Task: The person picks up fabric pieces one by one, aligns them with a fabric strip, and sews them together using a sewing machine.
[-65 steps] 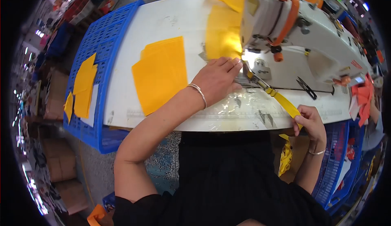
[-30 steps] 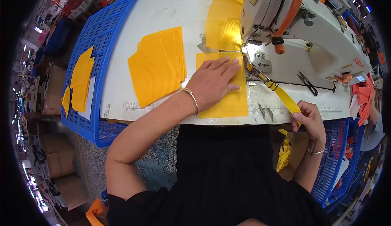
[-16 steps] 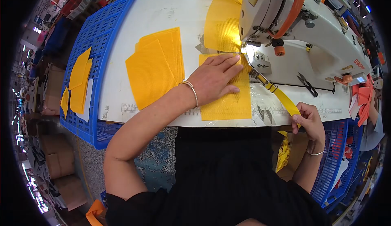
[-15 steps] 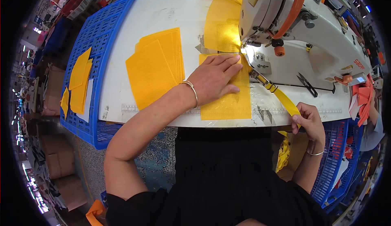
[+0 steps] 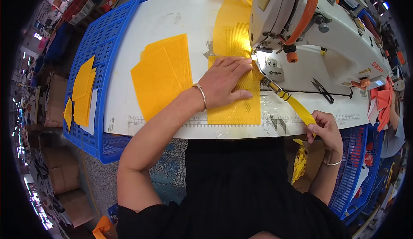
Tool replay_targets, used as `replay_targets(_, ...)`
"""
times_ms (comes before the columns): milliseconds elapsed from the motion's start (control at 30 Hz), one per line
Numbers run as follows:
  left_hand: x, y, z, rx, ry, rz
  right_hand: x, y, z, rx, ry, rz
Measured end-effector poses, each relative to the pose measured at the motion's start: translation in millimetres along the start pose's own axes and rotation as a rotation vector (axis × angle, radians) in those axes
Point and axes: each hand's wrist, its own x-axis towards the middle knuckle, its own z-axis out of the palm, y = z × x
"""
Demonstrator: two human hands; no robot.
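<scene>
My left hand lies flat, fingers stretched out, on a yellow mesh fabric panel at the sewing machine. Its fingertips are close to the lit needle area, where the far edge of the panel meets another yellow fabric piece. My right hand, at the front edge of the table, pinches a yellow tape. That tape runs up through a metal guide toward the needle. The exact stitching point is hidden by the machine head and the glare.
A stack of yellow panels lies on the white table to the left. Beyond it, a blue crate carries more pieces. Black thread snips rest right of the needle. Another person's sleeve shows at far right, near red fabric.
The panel under my left hand has slid a little away from me along the table, and the hand has gone with it. My right hand still pinches the tape in nearly the same place.
</scene>
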Motion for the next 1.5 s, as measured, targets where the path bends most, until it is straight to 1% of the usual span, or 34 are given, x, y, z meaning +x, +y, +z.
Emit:
replay_targets(67, 0, 2, 2, -0.029, 0.025, -0.021, -1, 1, 0, 0.005, 0.004, 0.000)
replay_targets(267, 2, 2, 0, -0.079, 0.003, -0.047, -1, -4, -22, -0.010, 0.026, -0.027)
replay_targets(400, 3, 2, 5, 0.071, 0.137, 0.074, -1, -3, -23, 0.003, -0.016, -0.026)
replay_targets(600, 6, 17, 5, 0.145, 0.055, -0.001, -3, 4, -27, 0.016, -0.003, -0.046)
replay_targets(733, 7, 14, 11, 0.171, 0.165, 0.083, -1, 1, -23, 0.029, -0.009, -0.050)
replay_targets(933, 6, 17, 9, 0.182, 0.167, 0.102, -2, 3, -24, 0.029, 0.003, -0.055)
replay_targets(1267, 5, 19, 3, 0.125, 0.127, 0.073, -3, 2, -24, 0.043, -0.003, -0.052)
replay_targets(1500, 6, 13, 6, 0.132, 0.173, 0.095, -3, 3, -23, 0.024, 0.010, -0.059)
